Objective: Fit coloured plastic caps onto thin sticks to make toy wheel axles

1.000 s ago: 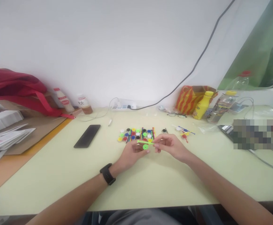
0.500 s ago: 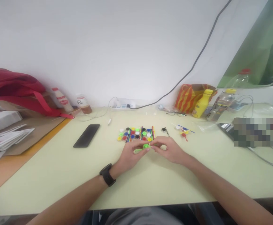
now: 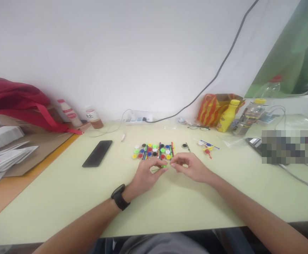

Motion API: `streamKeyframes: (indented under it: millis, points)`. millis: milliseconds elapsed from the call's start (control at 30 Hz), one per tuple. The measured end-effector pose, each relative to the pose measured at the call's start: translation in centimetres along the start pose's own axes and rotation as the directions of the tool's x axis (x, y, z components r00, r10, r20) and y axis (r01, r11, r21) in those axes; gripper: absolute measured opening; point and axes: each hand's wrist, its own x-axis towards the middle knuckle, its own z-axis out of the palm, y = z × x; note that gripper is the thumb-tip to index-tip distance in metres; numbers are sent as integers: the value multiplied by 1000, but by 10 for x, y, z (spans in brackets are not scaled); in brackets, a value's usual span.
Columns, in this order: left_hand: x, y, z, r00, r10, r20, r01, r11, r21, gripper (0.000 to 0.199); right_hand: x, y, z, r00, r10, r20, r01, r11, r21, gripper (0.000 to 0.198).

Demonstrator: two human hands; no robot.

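Observation:
My left hand [image 3: 149, 173], a black watch on its wrist, pinches a small bright green plastic piece [image 3: 164, 166] between thumb and fingertips. My right hand [image 3: 192, 168] is pinched closed just to the right of it; whether anything tiny is in its fingertips is hidden. Behind both hands lie rows of round coloured caps [image 3: 154, 150], with thin coloured sticks between the groups. A single black cap [image 3: 184, 145] rests beyond my right hand, beside a dark stick. Farther right is a loose cluster of white, blue, yellow and red stick pieces [image 3: 207, 146].
A black phone [image 3: 97, 153] lies on the left. Along the wall stand two drink bottles, a power strip [image 3: 138, 119], glasses, a striped bag [image 3: 209, 110] and a yellow bottle [image 3: 228, 117]. Papers and cardboard [image 3: 29, 155] cover the left side; cables and a blurred-out object occupy the right.
My hands have drawn slightly apart at the fingertips. The green piece stays in my left hand and shows less between the fingers. Objects on the table remain in place.

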Motion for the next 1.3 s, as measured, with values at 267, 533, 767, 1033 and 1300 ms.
streamKeyframes:
  millis: [267, 533, 767, 1033, 1300]
  points:
    - [0, 4, 4, 995, -29, 93, 50, 971, -235, 20, 2, 2, 0, 998, 51, -21, -48, 991, 128, 28]
    - [3, -4, 4, 966, -244, 85, 255, 857, -447, 35, 4, 9, -2, 971, -25, -238, 55, 991, 120, 41]
    - [6, -7, 1, 939, -341, 51, 314, 782, -539, 33, -6, 4, 10, 966, -146, -212, 157, 987, 36, 63]
    - [4, -7, 3, 937, -348, 15, 298, 781, -549, 32, -2, 8, 6, 999, 31, -27, -28, 992, 122, 68]
    - [4, -7, 4, 947, -315, 65, 299, 784, -544, 29, 0, 0, 13, 998, -29, -51, 41, 965, 257, 33]
